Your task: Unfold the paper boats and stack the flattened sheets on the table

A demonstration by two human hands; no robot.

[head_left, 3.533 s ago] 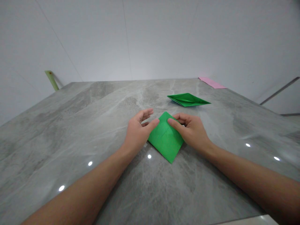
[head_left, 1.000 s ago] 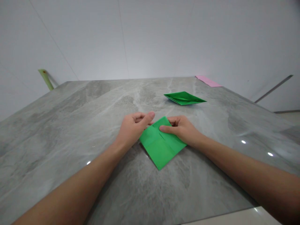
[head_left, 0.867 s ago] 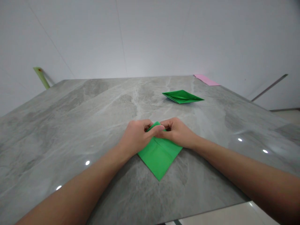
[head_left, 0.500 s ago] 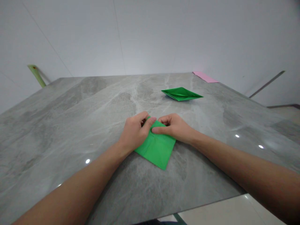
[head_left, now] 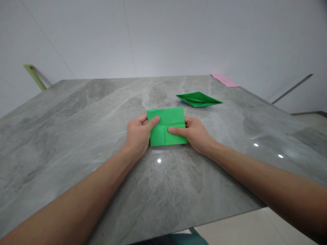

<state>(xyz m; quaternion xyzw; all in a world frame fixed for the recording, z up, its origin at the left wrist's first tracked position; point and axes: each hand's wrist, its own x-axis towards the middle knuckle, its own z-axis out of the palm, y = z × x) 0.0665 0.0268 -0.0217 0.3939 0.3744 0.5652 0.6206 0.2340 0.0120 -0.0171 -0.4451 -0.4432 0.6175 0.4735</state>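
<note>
While left grip point(head_left: 138, 135) and right grip point(head_left: 198, 133) pinch the folded green paper point(head_left: 166, 119) from nine and three o'clock, align edges; hidden layers may slip.

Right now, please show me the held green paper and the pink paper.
Held green paper point(head_left: 165, 121): head view, near the centre of its facing side.
Pink paper point(head_left: 226, 80): head view, middle of its visible surface.
</note>
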